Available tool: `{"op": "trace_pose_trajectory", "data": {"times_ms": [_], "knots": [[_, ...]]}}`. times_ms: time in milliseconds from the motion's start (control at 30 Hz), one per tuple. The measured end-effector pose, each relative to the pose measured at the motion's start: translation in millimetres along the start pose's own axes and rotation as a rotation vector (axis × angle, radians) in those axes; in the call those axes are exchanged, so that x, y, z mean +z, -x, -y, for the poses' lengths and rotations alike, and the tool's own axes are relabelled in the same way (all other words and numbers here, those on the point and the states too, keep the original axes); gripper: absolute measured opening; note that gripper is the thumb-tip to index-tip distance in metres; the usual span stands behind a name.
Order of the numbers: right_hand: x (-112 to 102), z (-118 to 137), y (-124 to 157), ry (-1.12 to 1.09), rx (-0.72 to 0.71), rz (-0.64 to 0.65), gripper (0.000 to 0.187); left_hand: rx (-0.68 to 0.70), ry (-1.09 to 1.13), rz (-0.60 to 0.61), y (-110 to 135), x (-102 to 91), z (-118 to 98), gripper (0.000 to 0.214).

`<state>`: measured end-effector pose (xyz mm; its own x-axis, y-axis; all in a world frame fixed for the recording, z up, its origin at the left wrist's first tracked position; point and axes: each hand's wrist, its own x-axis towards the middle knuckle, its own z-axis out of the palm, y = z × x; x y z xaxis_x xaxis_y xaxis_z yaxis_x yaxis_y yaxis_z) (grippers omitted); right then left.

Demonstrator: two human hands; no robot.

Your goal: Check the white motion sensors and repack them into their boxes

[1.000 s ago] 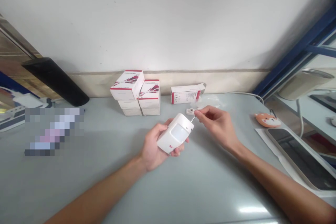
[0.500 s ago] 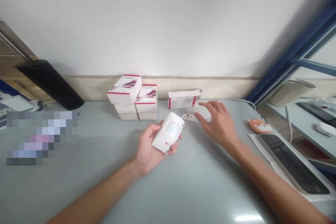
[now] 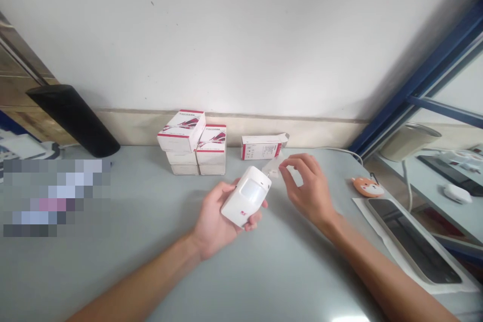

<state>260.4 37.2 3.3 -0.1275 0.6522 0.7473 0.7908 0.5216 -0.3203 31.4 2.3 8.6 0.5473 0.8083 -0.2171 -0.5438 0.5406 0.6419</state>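
My left hand (image 3: 215,221) holds a white plastic motion sensor (image 3: 246,196), its lens window facing up and its top end tilted toward the far right. My right hand (image 3: 307,188) hovers just right of the sensor, fingers curled and holding nothing. Between them, a small white plastic part (image 3: 274,171) lies on the grey table (image 3: 287,271), partly hidden by the sensor's top end. A crumpled clear plastic bag (image 3: 281,163) lies beside that part, close to my right thumb and forefinger.
Stacked white-and-red boxes (image 3: 192,143) and an open small box (image 3: 261,147) stand against the wall. Right of my hand are an orange fox-shaped pouch (image 3: 368,187) and a tablet (image 3: 413,241) on white paper. A black cylinder (image 3: 71,121) lies far left.
My right hand has let go of the small white part, which now lies on the table. That hand has drawn back a little, and the sensor has turned in my left hand.
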Motion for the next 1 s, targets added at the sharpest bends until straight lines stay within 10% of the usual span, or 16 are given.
{"op": "trace_pose_trajectory", "data": {"times_ms": [700, 1000], "knots": [[-2, 40, 18, -0.284, 0.002, -0.035, 0.014, 0.087, -0.450, 0.034, -4, -15.5, 11, 0.052], [7, 36, 28, -0.352, 0.218, 0.217, 0.008, 0.253, -0.347, -0.007, -2, -2.5, -9, 0.046]]}}
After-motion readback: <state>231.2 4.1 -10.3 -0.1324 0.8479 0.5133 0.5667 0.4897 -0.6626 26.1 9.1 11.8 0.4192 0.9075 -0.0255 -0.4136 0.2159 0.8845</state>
